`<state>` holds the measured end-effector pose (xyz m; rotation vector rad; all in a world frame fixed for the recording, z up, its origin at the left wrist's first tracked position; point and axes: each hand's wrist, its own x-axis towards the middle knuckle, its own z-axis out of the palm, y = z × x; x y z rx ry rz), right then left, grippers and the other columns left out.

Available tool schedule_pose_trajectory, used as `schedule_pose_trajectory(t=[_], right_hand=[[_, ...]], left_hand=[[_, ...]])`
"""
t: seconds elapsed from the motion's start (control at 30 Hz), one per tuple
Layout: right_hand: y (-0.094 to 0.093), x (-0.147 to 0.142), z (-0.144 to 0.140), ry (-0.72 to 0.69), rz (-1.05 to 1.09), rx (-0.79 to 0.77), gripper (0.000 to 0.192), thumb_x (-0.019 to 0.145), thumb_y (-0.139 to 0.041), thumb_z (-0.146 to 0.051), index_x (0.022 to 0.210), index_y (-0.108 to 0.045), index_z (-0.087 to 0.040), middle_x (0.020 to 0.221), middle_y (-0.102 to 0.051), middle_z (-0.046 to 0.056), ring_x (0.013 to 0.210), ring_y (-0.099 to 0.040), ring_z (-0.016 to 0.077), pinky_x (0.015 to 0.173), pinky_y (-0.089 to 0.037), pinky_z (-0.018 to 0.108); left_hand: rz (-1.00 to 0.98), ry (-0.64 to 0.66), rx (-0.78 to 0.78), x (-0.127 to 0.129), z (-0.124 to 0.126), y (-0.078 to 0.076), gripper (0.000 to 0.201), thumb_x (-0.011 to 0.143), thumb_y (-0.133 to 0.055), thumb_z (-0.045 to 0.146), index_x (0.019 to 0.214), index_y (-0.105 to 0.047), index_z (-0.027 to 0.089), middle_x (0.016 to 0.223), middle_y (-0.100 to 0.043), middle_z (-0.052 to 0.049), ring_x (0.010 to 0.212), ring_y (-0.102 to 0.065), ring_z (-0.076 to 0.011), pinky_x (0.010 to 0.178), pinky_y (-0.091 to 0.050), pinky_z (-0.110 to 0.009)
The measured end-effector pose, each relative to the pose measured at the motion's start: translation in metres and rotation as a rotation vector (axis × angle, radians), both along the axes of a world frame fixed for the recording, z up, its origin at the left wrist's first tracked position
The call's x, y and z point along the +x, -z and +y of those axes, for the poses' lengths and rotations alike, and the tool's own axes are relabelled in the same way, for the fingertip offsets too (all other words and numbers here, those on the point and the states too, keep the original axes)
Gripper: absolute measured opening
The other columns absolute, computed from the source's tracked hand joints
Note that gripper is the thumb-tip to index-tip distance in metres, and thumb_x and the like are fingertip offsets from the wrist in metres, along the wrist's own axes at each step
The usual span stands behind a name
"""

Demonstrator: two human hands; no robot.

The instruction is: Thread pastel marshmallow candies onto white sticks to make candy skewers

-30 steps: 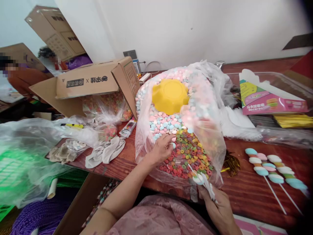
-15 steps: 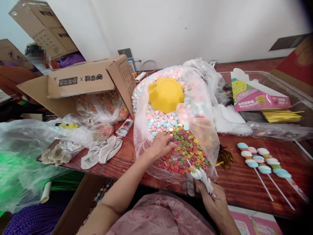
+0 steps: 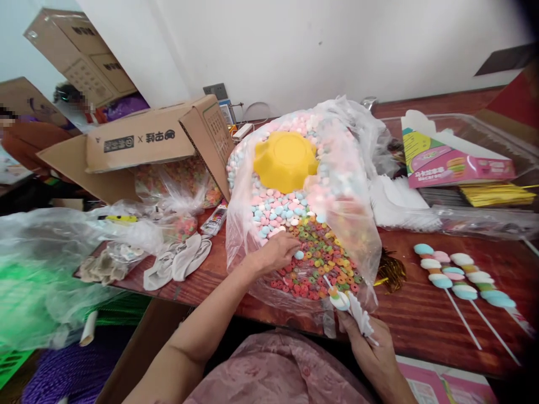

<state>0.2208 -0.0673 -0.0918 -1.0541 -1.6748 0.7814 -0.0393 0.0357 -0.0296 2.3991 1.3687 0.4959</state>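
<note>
A big clear plastic bag (image 3: 362, 247) lies open on the wooden table (image 3: 421, 320), full of pastel candies (image 3: 273, 205) at the back and coloured ring candies (image 3: 324, 264) at the front. A yellow bowl (image 3: 285, 161) sits upside down on the pastel ones. My left hand (image 3: 273, 251) reaches into the bag, fingers pinched among the candies where the two kinds meet. My right hand (image 3: 373, 350) is at the table's near edge, holding a white stick (image 3: 337, 293) with a few candies threaded on it, plus some white wrapping.
Three finished candy skewers (image 3: 458, 275) lie at the right. A cardboard box (image 3: 155, 140) with bagged candy stands at the left, white gloves (image 3: 179, 261) and plastic bags before it. A clear tray (image 3: 475, 224) with packaging sits at the back right. Another person is at the far left.
My left hand has shifted slightly within the bag, staying at the edge of the ring candies. The view has wobbled a little. My right hand keeps the stick in the same place.
</note>
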Motion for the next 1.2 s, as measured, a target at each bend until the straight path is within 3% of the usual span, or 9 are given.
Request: schedule_pose_trajectory(t=[0.13, 0.23, 0.47, 0.6, 0.7, 0.77, 0.83, 1.0, 1.2], right_hand=[[0.005, 0.001, 0.0, -0.013, -0.003, 0.009, 0.036, 0.089, -0.06, -0.032, 0.054, -0.059, -0.02, 0.049, -0.05, -0.002, 0.042, -0.045, 0.0113, 0.045, -0.044, 0.022], [0.009, 0.002, -0.001, 0.018, -0.014, -0.026, 0.038, 0.088, -0.061, -0.033, 0.053, -0.059, -0.02, 0.048, -0.049, -0.001, 0.042, -0.044, 0.0115, 0.045, -0.044, 0.022], [0.004, 0.0, -0.001, 0.018, -0.019, -0.005, 0.035, 0.088, -0.06, -0.031, 0.055, -0.061, -0.021, 0.049, -0.052, -0.001, 0.042, -0.046, 0.0124, 0.046, -0.046, 0.024], [0.006, 0.0, -0.001, -0.002, -0.001, 0.03, 0.031, 0.089, -0.058, -0.028, 0.059, -0.063, -0.021, 0.053, -0.059, 0.0, 0.043, -0.052, 0.0132, 0.047, -0.047, 0.023], [0.006, 0.002, -0.002, -0.034, -0.038, 0.048, 0.019, 0.09, -0.056, -0.024, 0.083, -0.074, -0.019, 0.065, -0.067, 0.001, 0.054, -0.062, 0.016, 0.058, -0.053, 0.025], [0.001, 0.003, -0.004, -0.06, -0.088, 0.03, 0.023, 0.09, -0.054, -0.021, 0.099, -0.075, -0.018, 0.07, -0.068, 0.001, 0.058, -0.063, 0.0159, 0.059, -0.053, 0.024], [-0.008, 0.002, -0.004, -0.085, -0.127, -0.004, 0.023, 0.091, -0.052, -0.019, 0.096, -0.075, -0.019, 0.068, -0.066, 0.0, 0.055, -0.059, 0.0138, 0.055, -0.049, 0.021], [-0.025, -0.001, -0.004, -0.152, -0.156, -0.066, 0.025, 0.091, -0.049, -0.019, 0.082, -0.073, -0.02, 0.066, -0.064, 0.0, 0.056, -0.058, 0.0139, 0.056, -0.048, 0.021], [-0.022, 0.0, -0.007, -0.156, -0.164, -0.072, 0.028, 0.092, -0.046, -0.02, 0.079, -0.07, -0.02, 0.067, -0.066, 0.001, 0.061, -0.063, 0.0158, 0.059, -0.049, 0.021]], left_hand=[[-0.016, 0.028, 0.028, 0.003, -0.015, 0.004, 0.019, 0.092, -0.06, 0.025, 0.107, -0.07, 0.019, 0.11, -0.068, -0.011, 0.105, -0.062, -0.0227, 0.095, -0.048, -0.035], [0.01, -0.009, 0.028, 0.008, -0.018, 0.009, 0.016, 0.087, -0.066, 0.021, 0.102, -0.072, 0.021, 0.111, -0.067, -0.011, 0.106, -0.061, -0.0253, 0.096, -0.049, -0.038], [0.003, -0.095, 0.077, 0.011, -0.027, 0.02, 0.015, 0.083, -0.059, 0.009, 0.088, -0.07, 0.016, 0.103, -0.068, -0.012, 0.098, -0.063, -0.0247, 0.09, -0.053, -0.039], [-0.331, -0.232, 0.084, 0.012, -0.037, 0.016, 0.013, 0.082, -0.06, 0.011, 0.085, -0.07, 0.018, 0.093, -0.071, -0.009, 0.09, -0.065, -0.0206, 0.086, -0.053, -0.036], [-0.822, -0.389, -0.119, 0.019, -0.048, 0.003, 0.015, 0.078, -0.072, 0.021, 0.092, -0.073, 0.017, 0.086, -0.072, -0.004, 0.077, -0.065, -0.0151, 0.073, -0.054, -0.028], [-1.079, -0.41, -0.291, 0.023, -0.055, -0.007, 0.025, 0.07, -0.082, 0.025, 0.092, -0.074, 0.017, 0.086, -0.071, -0.002, 0.075, -0.065, -0.0134, 0.068, -0.055, -0.025], [-1.214, -0.387, -0.389, 0.028, -0.061, -0.016, 0.032, 0.06, -0.09, 0.025, 0.088, -0.077, 0.017, 0.089, -0.072, -0.002, 0.079, -0.066, -0.014, 0.07, -0.057, -0.026], [-1.283, -0.376, -0.379, 0.034, -0.073, -0.024, 0.032, 0.058, -0.094, 0.03, 0.085, -0.08, 0.021, 0.094, -0.074, -0.004, 0.087, -0.068, -0.0166, 0.074, -0.061, -0.029], [-1.177, -0.347, -0.257, 0.04, -0.078, -0.02, 0.02, 0.069, -0.089, 0.03, 0.086, -0.081, 0.024, 0.098, -0.077, -0.005, 0.106, -0.068, -0.0214, 0.101, -0.054, -0.039]])
